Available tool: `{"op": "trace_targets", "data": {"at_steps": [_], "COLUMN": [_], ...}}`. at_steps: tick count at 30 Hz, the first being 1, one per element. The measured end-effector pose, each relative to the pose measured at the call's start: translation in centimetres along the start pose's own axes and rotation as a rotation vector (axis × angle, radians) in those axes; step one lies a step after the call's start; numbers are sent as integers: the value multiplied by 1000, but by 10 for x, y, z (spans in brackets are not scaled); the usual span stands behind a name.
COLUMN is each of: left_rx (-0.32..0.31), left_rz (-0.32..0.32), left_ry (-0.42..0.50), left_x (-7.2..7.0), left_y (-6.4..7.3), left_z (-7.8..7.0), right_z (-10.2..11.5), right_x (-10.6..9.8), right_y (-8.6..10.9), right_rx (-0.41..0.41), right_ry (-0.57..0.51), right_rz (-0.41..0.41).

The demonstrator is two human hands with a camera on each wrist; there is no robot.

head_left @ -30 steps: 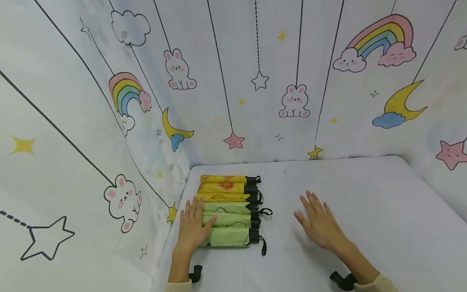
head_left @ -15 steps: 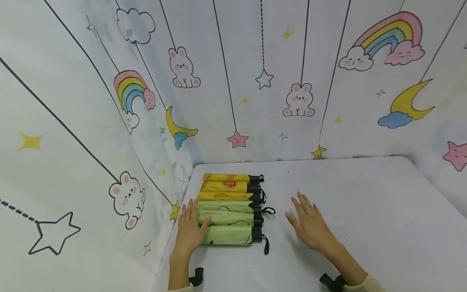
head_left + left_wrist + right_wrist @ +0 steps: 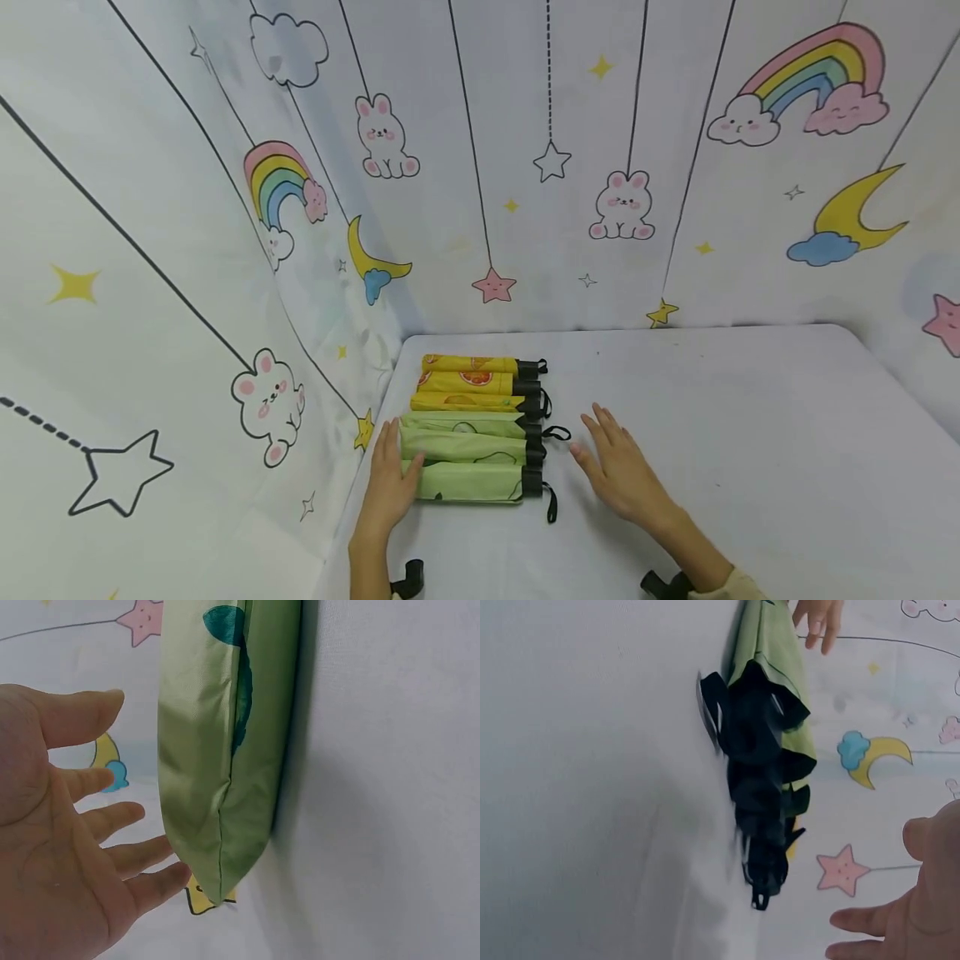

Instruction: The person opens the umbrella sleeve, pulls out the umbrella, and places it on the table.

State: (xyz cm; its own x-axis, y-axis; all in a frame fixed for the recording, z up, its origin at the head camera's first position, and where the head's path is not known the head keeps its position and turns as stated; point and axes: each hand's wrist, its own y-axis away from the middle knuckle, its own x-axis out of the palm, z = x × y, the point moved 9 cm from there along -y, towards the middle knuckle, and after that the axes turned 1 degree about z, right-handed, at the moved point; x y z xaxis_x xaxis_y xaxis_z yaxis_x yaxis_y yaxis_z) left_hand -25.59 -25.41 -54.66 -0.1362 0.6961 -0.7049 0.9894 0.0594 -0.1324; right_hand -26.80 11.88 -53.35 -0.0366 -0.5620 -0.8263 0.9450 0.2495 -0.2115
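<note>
Folded umbrellas lie side by side in a row on the white table, their black handles pointing right. The far ones are yellow umbrellas (image 3: 465, 382) with orange-slice prints. Nearer lie green umbrellas (image 3: 468, 482), one also large in the left wrist view as a green umbrella (image 3: 217, 750) with a dark green print. My left hand (image 3: 390, 483) is at the left ends of the green umbrellas, fingers extended; whether it touches them I cannot tell. My right hand (image 3: 622, 475), fingers spread, hovers right of the black handles (image 3: 757, 772), apart from them and holding nothing.
Wrist straps (image 3: 534, 495) hang from several handles onto the white tabletop (image 3: 750, 433). A white curtain (image 3: 450, 167) printed with rabbits, stars and rainbows stands behind the table and along its left side.
My right hand has moved left, closer to the handles. My left hand has drawn back from over the umbrellas to their left ends. The umbrellas keep their order; the head view has shifted slightly.
</note>
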Motion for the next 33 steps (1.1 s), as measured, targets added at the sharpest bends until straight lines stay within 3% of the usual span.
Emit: {"op": "trace_targets", "data": {"at_steps": [7,13,18,27,33], "left_rx": [-92,-159,-189,-252,-248], "left_rz": [-29,-69,-111,-154,-187], "left_ry": [113,194,199,234,275], "left_x": [-5,1,3,0,-1], "left_y": [5,11,14,18,18], "left_z": [8,21,28,31,36], "right_z": [1,4,10,20,29], "right_x": [11,19,27,33,34], "right_y": [-6,-12,-14,-9,-6], "right_rx": [37,63,40,-21,-48], "right_ry": [-56,-132,-155,-214,-242], "right_rz": [-15,-36,-50,-165,-198]}}
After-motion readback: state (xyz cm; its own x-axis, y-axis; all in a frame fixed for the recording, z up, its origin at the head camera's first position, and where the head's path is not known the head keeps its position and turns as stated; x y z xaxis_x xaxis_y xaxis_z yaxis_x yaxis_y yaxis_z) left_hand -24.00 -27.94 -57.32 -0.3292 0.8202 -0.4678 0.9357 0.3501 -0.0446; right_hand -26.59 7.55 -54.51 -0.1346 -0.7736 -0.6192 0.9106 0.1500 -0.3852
